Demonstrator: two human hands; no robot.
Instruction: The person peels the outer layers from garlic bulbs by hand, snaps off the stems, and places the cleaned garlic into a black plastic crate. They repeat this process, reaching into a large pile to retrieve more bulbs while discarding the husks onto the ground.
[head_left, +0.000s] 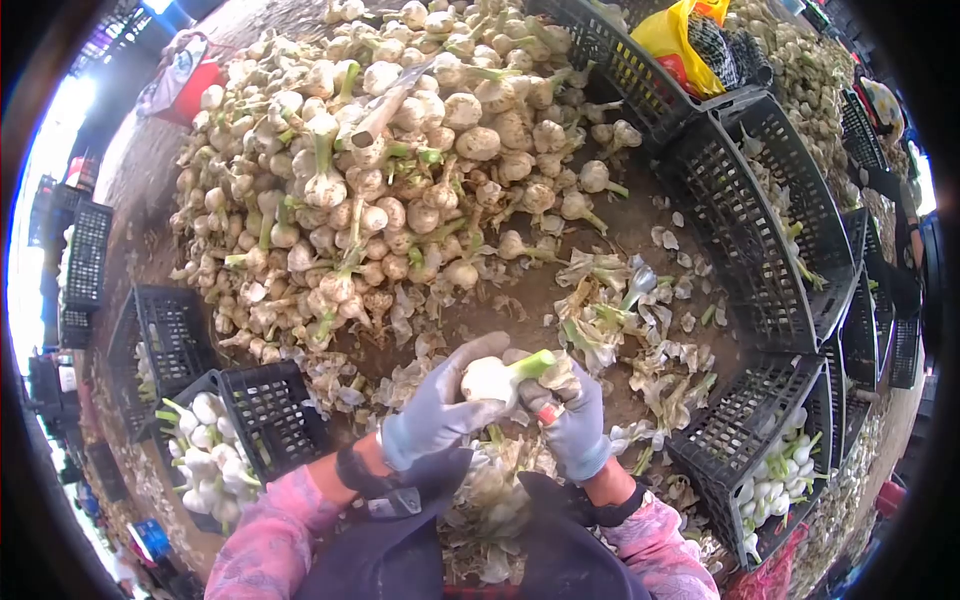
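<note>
My left hand (435,405), in a grey glove, is closed around a white garlic bulb (488,381) in front of my lap. The bulb's green stem (532,365) points right, towards my right hand (575,425). That hand, also gloved, has its fingers closed on dry papery garlic skin (560,374) beside the stem. A small orange-red patch (548,413) shows at its thumb; I cannot tell whether it is tape or part of a tool.
A large heap of unpeeled garlic (400,160) lies ahead. Loose skins (660,375) litter the ground. Black crates stand around me; the left crate (270,415) and the right crate (745,405) have cleaned white bulbs by them. A red bucket (195,95) stands far left.
</note>
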